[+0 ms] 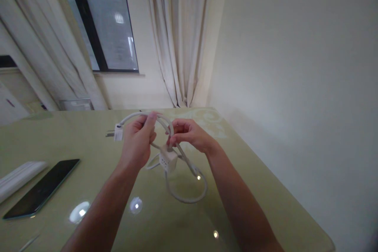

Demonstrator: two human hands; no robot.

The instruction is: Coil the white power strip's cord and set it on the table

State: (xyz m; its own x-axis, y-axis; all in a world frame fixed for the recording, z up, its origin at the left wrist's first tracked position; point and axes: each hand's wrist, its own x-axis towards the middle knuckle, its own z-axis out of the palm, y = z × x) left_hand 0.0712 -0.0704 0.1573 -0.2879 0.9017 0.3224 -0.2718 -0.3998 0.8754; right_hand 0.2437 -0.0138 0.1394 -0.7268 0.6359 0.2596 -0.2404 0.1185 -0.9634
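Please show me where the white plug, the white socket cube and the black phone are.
white plug [118, 132]: head view, on its body.
white socket cube [168, 160]: head view, on its front face.
black phone [44, 187]: head view, middle of its screen.

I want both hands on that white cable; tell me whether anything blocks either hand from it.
Nothing does. The left hand and the right hand both grip the white cable already, above the table, beside its cube socket.
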